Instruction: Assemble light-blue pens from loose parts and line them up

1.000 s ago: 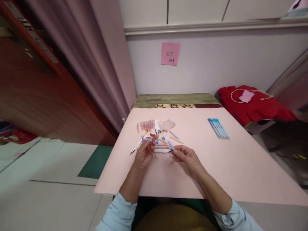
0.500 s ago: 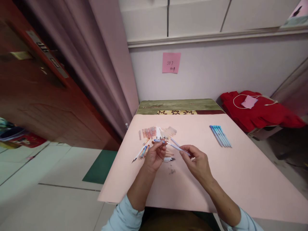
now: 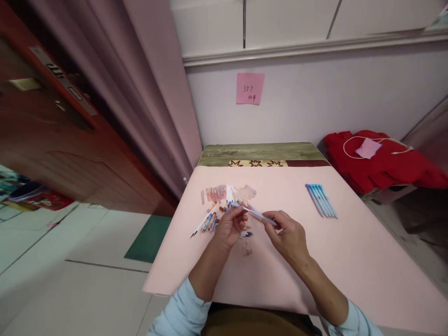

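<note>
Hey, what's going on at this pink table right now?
A person sits at the pink table holding one pale blue pen between both hands: the left hand pinches its far end, the right hand grips the near end. Just beyond the hands lies a loose heap of pen parts, barrels, refills and caps. Off to the right, a neat row of blue pens lies side by side.
</note>
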Tool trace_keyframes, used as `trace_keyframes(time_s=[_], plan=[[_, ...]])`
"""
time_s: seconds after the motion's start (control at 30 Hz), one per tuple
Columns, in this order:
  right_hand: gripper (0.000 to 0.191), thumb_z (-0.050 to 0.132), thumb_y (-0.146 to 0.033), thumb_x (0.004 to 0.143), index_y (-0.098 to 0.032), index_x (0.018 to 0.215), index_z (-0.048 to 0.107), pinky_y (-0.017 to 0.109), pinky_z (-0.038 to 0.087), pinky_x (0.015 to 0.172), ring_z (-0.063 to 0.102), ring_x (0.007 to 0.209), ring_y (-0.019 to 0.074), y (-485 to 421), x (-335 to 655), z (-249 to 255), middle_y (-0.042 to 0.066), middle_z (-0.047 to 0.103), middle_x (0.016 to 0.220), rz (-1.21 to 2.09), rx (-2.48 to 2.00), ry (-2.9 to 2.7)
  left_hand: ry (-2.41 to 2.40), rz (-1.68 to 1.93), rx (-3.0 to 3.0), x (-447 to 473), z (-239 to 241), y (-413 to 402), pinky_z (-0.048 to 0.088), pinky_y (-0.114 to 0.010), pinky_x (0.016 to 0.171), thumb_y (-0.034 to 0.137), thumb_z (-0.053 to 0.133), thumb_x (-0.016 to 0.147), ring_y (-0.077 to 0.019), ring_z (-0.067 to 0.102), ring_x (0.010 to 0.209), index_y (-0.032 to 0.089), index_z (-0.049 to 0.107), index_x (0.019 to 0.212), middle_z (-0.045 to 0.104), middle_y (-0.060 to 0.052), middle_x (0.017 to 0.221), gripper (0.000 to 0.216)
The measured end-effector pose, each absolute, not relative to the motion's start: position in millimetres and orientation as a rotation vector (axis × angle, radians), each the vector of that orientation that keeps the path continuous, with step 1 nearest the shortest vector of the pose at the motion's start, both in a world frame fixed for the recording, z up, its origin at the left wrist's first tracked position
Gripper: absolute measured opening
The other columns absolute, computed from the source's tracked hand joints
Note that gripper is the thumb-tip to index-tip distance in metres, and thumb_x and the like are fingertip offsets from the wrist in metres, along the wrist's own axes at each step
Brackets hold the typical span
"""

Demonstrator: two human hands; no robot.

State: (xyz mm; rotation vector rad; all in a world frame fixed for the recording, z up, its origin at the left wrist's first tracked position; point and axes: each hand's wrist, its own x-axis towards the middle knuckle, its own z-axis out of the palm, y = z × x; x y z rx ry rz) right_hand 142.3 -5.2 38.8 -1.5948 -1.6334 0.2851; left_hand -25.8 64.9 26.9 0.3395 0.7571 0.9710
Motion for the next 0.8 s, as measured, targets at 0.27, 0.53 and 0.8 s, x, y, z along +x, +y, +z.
trace_keyframes(time_s=[0.27,0.53,0.8], plan=[[0.021,0.054,-0.033,0.088,-0.023,0.097,0.070,0.022,0.046,0.053,0.061,0.060,0.0116,-7,137,38,0.003,0.070,0.088,0.297,-1.615,-1.634,0.780,0.976,0.317,-27,28,62,0.050,-0.013,0.042,0.012,0.067,0.079,-0.0076,0.063,0.053,0.009,0.069,0.088,0.074,-0.010,0.088,0.010],[0.025,0.057,-0.040,0.086,-0.022,0.094,0.072,0.022,0.042,0.044,0.056,0.062,0.0148,-14,132,44,0.006,0.070,0.085,0.510,-1.543,-1.384,0.602,0.975,0.002,-51,32,63,0.044,-0.007,0.041,0.017,0.057,0.090,-0.0033,0.055,0.050,0.009,0.068,0.082,0.073,-0.011,0.083,0.016],[0.024,0.059,-0.039,0.085,-0.021,0.093,0.072,0.022,0.042,0.045,0.056,0.066,0.0157,-15,126,49,0.005,0.069,0.083,0.591,-1.500,-1.356,0.491,0.994,-0.043,-58,34,62,0.040,-0.005,0.038,0.020,0.050,0.095,-0.0011,0.050,0.047,0.010,0.066,0.082,0.071,-0.008,0.081,0.023]])
